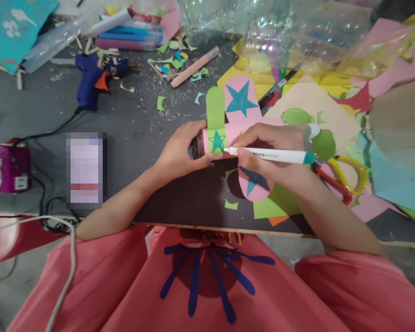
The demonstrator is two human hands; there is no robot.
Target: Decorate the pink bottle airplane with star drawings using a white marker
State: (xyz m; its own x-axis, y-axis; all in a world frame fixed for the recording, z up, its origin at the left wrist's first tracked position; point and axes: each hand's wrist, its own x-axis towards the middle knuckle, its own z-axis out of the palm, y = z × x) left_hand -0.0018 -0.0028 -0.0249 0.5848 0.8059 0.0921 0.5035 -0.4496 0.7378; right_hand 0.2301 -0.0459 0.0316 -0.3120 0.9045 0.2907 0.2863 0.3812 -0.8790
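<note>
My right hand (269, 147) grips a white acrylic marker (273, 155) with a teal end. The marker's tip touches a green paper strip (212, 108) beside a teal star (216, 142) that is partly filled in. That strip crosses a pink paper-wrapped tube (231, 131) lying on its side. Around the tube's dark left end, my left hand (183, 150) is closed, thumb in front and fingers behind. Two rounded pink flaps, an upper one (251, 87) and a lower one (244, 184), stick out from the tube, each with a teal star. My right hand hides part of the tube.
A blue glue gun (90, 83) lies at the left, its cord trailing past a phone (86, 168). Markers (131, 37) and paper scraps (178, 62) lie at the back. Scissors (352, 175) rest at the right, near clear plastic bottles (269, 27) and coloured paper (307, 99).
</note>
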